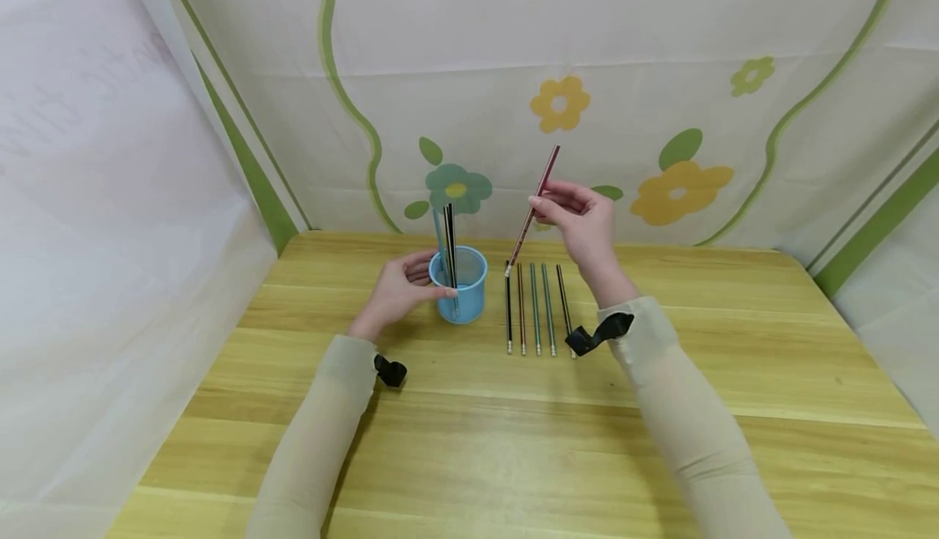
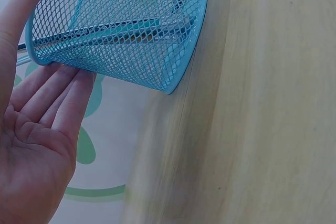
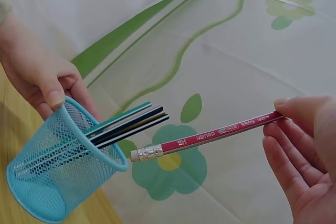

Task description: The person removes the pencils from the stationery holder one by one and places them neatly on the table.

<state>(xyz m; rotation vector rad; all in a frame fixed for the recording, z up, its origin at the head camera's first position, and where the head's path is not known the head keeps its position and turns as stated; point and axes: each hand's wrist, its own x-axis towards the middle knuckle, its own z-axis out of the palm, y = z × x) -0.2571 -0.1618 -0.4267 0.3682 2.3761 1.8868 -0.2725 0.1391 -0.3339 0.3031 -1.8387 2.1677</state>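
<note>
My left hand (image 1: 396, 290) holds a light blue mesh pencil cup (image 1: 473, 302) near its rim, the thumb in front and the fingers round the back. Several pencils (image 3: 139, 121), dark and teal, lean inside the cup. In my right hand (image 1: 587, 225) a red pencil (image 3: 210, 136) is pinched between thumb and fingers, its eraser end pointing down. That pencil slants in the air to the right of the cup; in the right wrist view its eraser (image 3: 143, 153) overlaps the area just beyond the rim.
Right of the cup, several pencils lie in a row on the wooden table (image 1: 469, 441): a black pencil (image 1: 509, 311), a brown pencil (image 1: 522, 311), teal ones and another black pencil (image 1: 563, 302). A white flowered cloth (image 1: 469, 115) hangs behind the table.
</note>
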